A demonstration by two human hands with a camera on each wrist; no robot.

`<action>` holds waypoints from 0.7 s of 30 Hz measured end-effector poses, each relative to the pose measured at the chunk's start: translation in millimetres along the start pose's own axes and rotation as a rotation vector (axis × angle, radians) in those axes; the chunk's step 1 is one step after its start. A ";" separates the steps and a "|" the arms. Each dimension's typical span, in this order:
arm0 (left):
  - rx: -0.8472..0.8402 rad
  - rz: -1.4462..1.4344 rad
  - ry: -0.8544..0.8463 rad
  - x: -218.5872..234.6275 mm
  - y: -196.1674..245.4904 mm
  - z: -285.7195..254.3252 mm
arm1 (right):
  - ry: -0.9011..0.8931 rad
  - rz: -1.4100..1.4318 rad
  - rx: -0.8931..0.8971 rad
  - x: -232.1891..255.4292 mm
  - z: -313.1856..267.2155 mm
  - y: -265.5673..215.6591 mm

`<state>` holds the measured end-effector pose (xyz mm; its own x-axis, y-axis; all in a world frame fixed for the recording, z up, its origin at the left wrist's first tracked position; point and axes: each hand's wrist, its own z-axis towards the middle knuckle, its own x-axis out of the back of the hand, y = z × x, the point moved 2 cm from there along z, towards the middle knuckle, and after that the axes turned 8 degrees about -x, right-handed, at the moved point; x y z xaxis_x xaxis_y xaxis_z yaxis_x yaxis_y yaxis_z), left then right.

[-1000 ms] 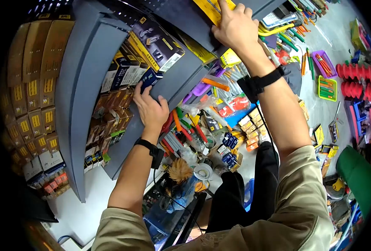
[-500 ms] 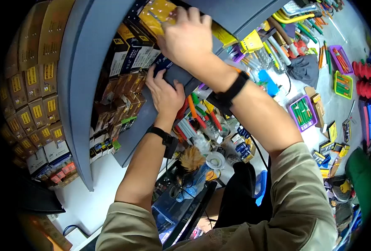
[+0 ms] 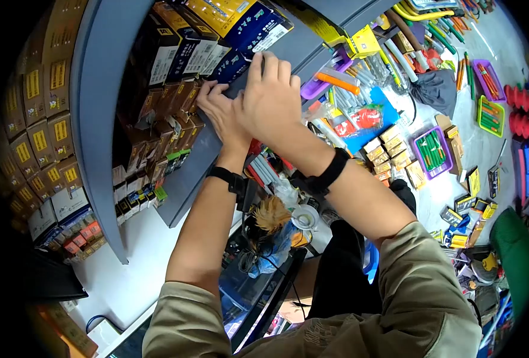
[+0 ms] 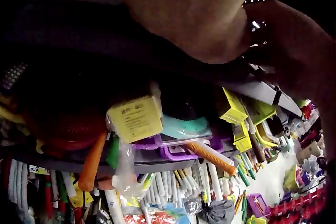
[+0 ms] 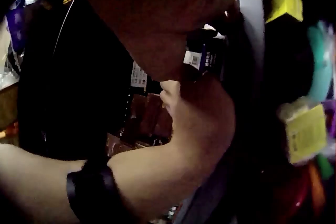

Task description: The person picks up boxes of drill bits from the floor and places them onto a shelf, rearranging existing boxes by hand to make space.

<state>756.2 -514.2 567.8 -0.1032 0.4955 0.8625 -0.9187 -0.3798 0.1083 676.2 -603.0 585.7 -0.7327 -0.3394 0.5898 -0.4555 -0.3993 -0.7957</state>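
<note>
In the head view my left hand rests at the shelf front, fingertips against the ends of brown boxes and just below a dark blue box. My right hand overlaps its thumb side, fingers pointing up along the dark blue box's front. Above it lies a yellow-topped blue box with a white label. Black-and-blue boxes with white labels stand to the left. The right wrist view is dark: the left forearm crosses it, and the right fingertips are mostly hidden.
A grey shelf upright separates these boxes from stacked brown cartons at left. Below the shelf, loose tools and a purple tray of green sticks cover the floor. A purple bin juts out beside the right wrist.
My right hand has carried the yellow-topped box leftward onto the shelf, let it go and come down beside my left hand. The left hand has stayed at the box fronts.
</note>
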 end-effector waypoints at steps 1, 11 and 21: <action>0.001 0.024 0.030 -0.9 -0.9 -2.6 | -0.045 0.007 -0.037 -0.8 1.1 -5.4; -0.051 -0.100 0.040 0.1 -7.7 -6.3 | -0.052 0.419 -0.259 -33.4 4.6 -22.0; 0.037 -0.173 0.113 -11.6 -19.5 -8.9 | -0.114 1.031 -0.813 -18.9 15.1 -36.8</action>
<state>771.9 -505.6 551.3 0.0103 0.6396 0.7686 -0.9120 -0.3093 0.2696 714.5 -594.7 605.9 -0.8961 -0.2636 -0.3569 0.0814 0.6930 -0.7163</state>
